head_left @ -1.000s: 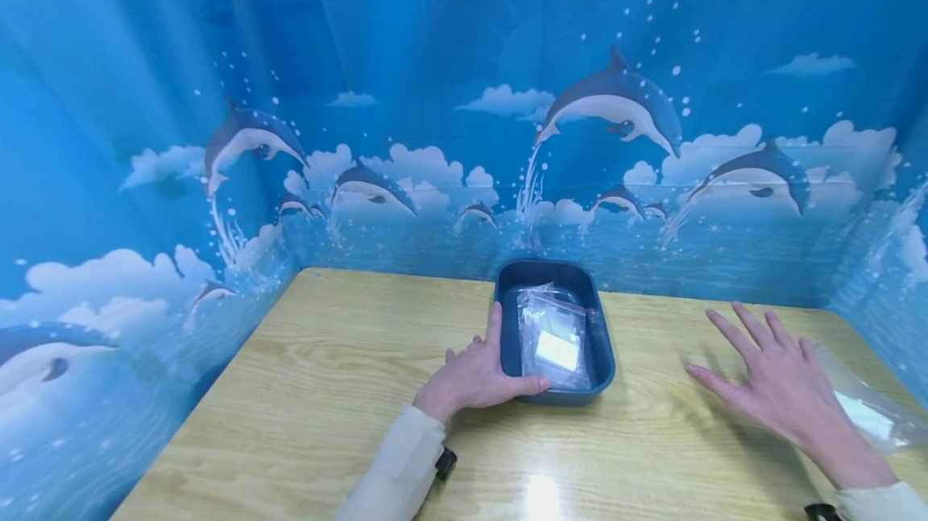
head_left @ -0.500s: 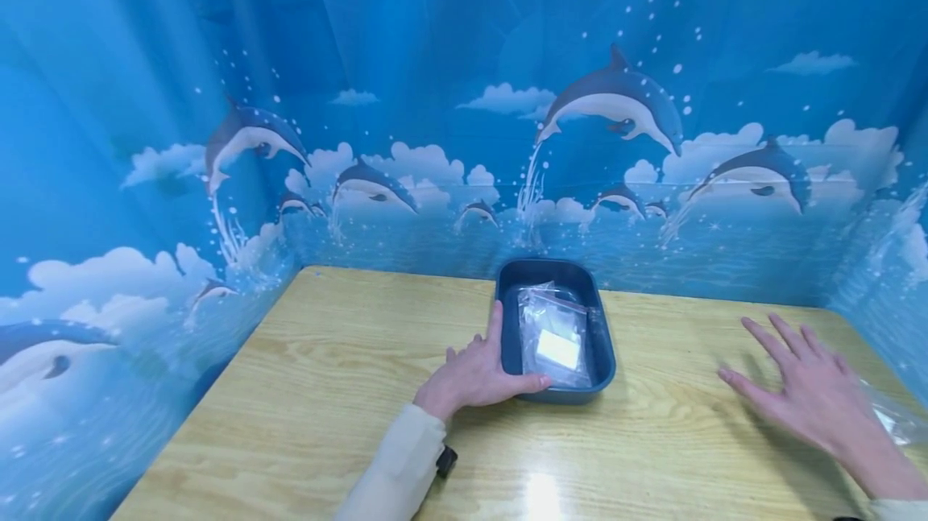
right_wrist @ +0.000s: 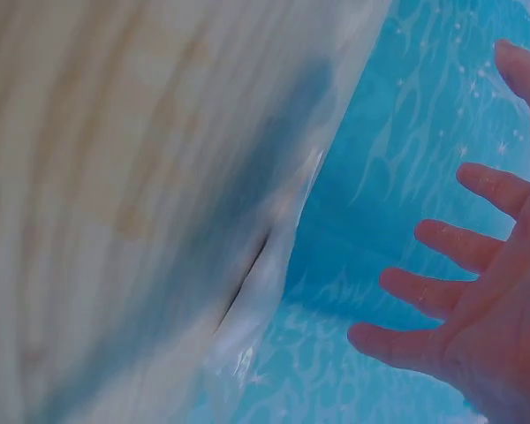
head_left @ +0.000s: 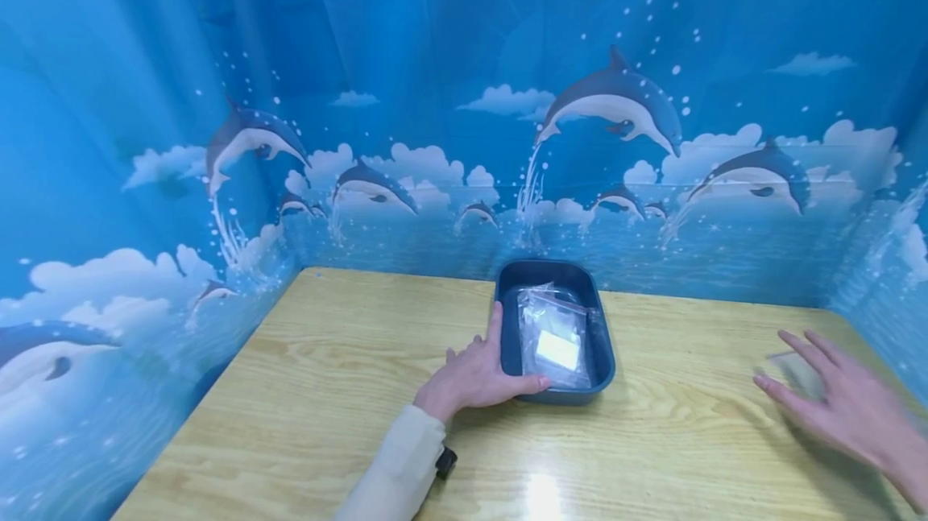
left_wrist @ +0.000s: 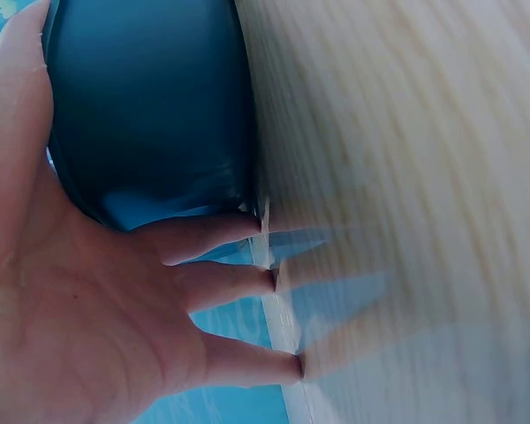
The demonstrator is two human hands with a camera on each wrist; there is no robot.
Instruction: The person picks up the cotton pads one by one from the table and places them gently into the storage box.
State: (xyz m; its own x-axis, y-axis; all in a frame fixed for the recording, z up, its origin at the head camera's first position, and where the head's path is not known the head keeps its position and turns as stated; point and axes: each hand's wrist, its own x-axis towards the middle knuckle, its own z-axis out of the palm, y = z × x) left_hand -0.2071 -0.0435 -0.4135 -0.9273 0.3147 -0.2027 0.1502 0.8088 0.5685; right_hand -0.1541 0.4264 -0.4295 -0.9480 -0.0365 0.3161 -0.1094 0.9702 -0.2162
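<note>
A dark blue rectangular tray (head_left: 603,344) stands at the back of the table. In it lie clear zip bags (head_left: 554,320), the top one bearing a white patch. My left hand (head_left: 471,376) is spread at the tray's near left corner, its index finger straight along the left side and its thumb across the near rim. In the left wrist view its other fingers reach the tabletop, straight and apart. Far to the right, my right hand (head_left: 848,408) hovers with spread fingers over another clear zip bag (right_wrist: 256,300), which it mostly hides in the head view.
The light wooden table (head_left: 348,360) meets a blue curtain (head_left: 435,102) printed with dolphins along its back and sides. A black strap piece (head_left: 445,463) shows at the left sleeve cuff.
My right hand has moved right and a little nearer, over the loose zip bag, covering more of it. My left hand and the tray have stayed put.
</note>
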